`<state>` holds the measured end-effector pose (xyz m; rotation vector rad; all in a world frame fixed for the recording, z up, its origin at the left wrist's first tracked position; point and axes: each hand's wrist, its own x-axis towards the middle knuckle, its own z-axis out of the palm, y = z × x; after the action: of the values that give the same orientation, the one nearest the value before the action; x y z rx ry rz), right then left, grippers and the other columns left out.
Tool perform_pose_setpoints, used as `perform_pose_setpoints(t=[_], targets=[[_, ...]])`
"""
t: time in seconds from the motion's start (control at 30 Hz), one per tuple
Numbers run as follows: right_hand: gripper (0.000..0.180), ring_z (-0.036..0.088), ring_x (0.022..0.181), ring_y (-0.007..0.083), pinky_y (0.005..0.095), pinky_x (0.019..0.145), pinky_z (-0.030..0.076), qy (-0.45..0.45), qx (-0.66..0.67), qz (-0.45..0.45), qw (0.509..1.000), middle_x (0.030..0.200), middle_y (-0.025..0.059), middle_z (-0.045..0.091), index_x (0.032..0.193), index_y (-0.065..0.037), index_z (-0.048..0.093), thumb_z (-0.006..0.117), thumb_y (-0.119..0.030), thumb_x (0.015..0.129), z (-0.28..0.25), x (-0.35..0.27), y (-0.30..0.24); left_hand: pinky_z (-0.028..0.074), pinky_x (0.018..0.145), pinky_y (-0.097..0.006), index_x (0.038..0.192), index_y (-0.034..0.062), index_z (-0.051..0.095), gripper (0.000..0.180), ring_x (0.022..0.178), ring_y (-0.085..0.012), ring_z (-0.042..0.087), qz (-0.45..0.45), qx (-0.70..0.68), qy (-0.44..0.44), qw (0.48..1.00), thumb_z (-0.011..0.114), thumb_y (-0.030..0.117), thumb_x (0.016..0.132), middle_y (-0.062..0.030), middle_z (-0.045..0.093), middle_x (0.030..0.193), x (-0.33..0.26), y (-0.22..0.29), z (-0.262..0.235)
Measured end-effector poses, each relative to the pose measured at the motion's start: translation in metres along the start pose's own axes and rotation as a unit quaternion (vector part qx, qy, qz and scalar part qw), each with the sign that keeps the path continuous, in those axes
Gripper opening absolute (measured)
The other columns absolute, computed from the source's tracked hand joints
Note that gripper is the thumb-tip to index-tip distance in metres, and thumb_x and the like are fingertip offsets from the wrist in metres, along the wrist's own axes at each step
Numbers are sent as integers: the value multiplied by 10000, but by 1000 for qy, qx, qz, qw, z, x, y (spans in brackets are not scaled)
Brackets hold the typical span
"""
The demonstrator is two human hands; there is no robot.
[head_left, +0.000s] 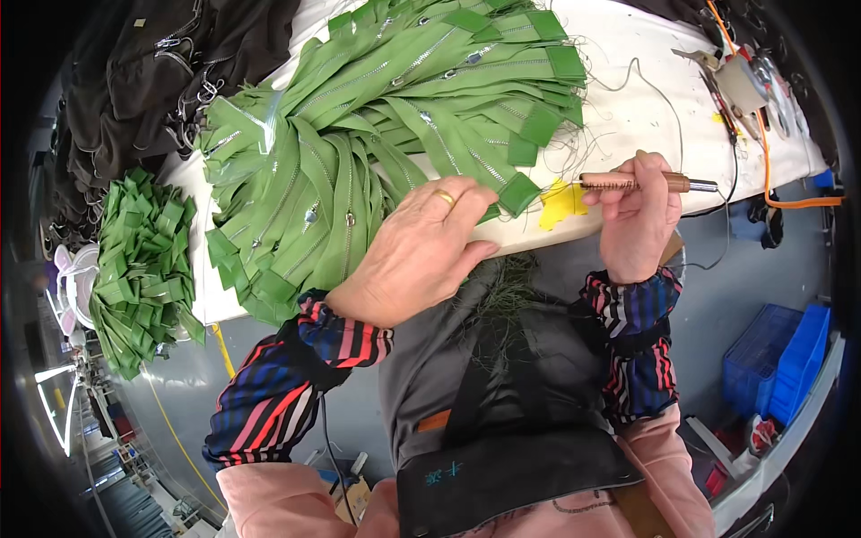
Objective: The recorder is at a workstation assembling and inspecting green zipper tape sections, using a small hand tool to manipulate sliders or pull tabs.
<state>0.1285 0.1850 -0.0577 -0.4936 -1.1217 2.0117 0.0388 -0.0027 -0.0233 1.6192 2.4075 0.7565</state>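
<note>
A large heap of green zippers (359,134) with silver teeth and metal sliders lies on the white-covered table. My left hand (421,242), with a ring on one finger, rests at the heap's near edge. Its fingers lie over the zipper ends and the thumb is spread apart from them. My right hand (639,224) is closed around a slim pen-like tool (610,181) with a copper-coloured ridged body, a brown section and a silver end. The tool is held level, just right of a yellow patch (562,204) on the table edge. Loose dark threads trail from the zipper ends.
A bundle of green strips (143,269) hangs at the table's left end. Dark garments (134,81) are piled at the back left. Hand tools (740,90) and an orange cord (762,152) lie at the right. Blue crates (776,359) stand on the floor. Thread scraps (507,296) cling to my apron.
</note>
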Motion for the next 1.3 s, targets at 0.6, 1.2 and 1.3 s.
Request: perform_pose_setpoints(t=[0.6,1.2,1.3], targets=[[128,561,510,79,175,412,391,-121,-133,94,979,698,42,567,751,-4,531,560,-92,839,29,-32,11,431,550,-259,807,-7,490,90,748,-145,640,-102,-192,1,976,524,59,858,-98,544,648,3,-18,-12],[153,509,498,39,171,419,399,-142,-255,39,956,638,-4,531,708,11,561,607,-82,820,37,-36,19,342,449,-281,803,7,469,80,476,-127,414,-64,-197,35,978,504,62,849,-109,587,666,2,-26,-10],[146,506,499,35,169,419,399,-142,-260,34,955,632,-4,532,715,9,563,609,-81,819,37,-36,19,339,443,-279,804,7,469,76,474,-124,410,-61,-195,38,978,503,59,848,-108,585,661,2,-26,-10]])
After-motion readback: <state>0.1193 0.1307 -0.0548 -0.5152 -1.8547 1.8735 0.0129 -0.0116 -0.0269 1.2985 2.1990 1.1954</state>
